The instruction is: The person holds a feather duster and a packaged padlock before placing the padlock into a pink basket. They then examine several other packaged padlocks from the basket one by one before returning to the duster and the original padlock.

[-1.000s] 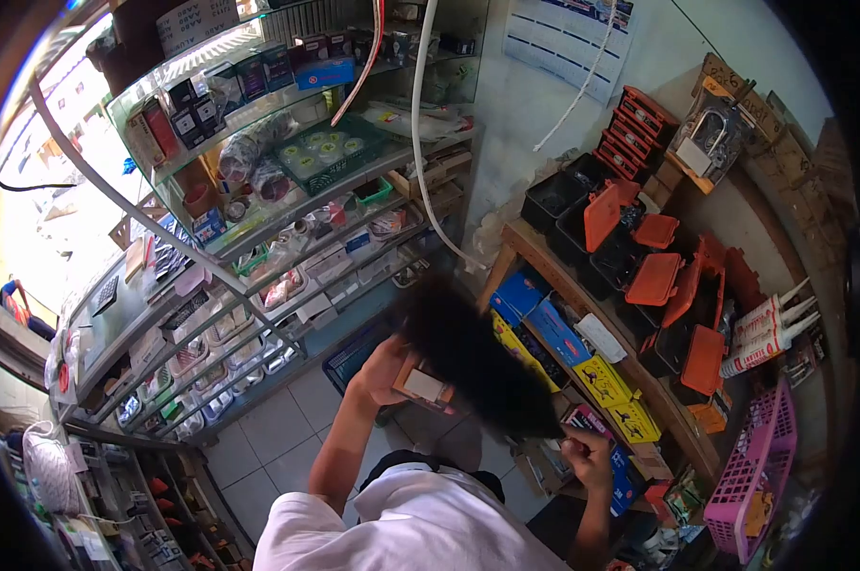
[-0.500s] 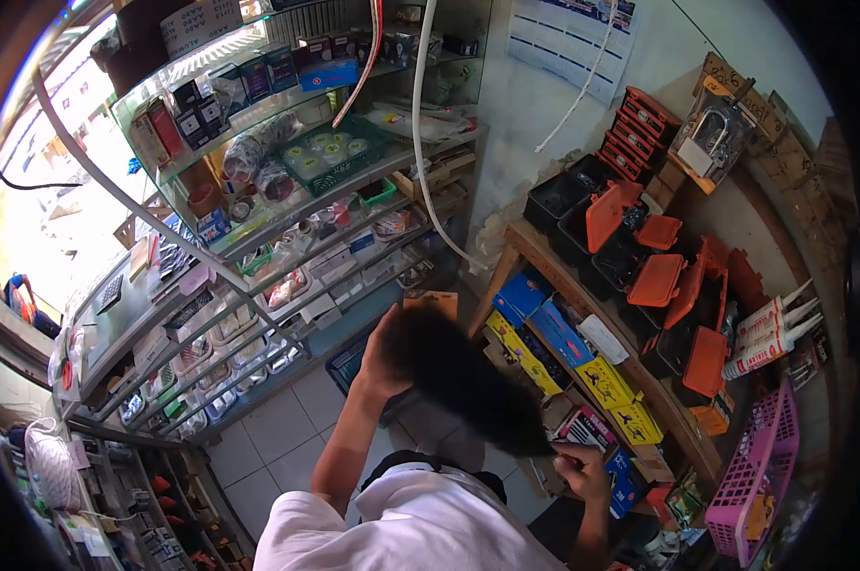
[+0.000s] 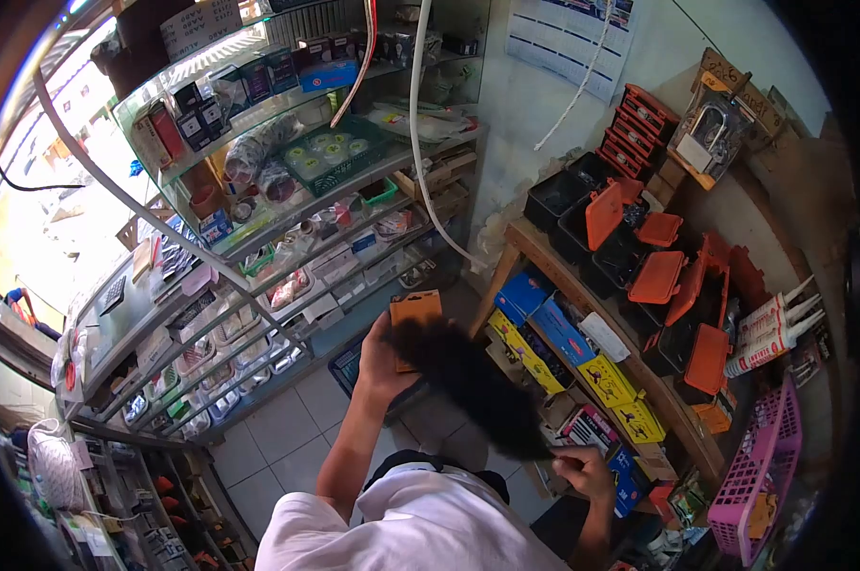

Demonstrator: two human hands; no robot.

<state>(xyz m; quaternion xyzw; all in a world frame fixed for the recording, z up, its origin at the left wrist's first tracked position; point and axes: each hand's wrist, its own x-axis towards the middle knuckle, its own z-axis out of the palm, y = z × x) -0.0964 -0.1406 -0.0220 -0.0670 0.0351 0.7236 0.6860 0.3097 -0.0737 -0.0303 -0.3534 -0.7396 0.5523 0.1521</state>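
Observation:
My left hand (image 3: 384,366) is closed on a flat orange package (image 3: 416,308), partly covered by the duster. A dark, fluffy duster (image 3: 482,390) stretches from that package down to my right hand (image 3: 585,471). My right hand's fingers are wrapped around the duster's thin end. The duster's far tip lies over the package's lower part, and motion blurs its edges.
To the right, a wooden shelf (image 3: 630,381) holds yellow boxes (image 3: 606,381), with black bins and orange lids (image 3: 656,278) on top. A pink basket (image 3: 755,476) is beyond it. Glass display shelves (image 3: 296,205) with goods stand ahead and left. A white cable (image 3: 418,124) hangs in front.
The duster's tip has shifted slightly down and right, showing more of the orange package. My left hand has moved a little right; my right hand is nearly still.

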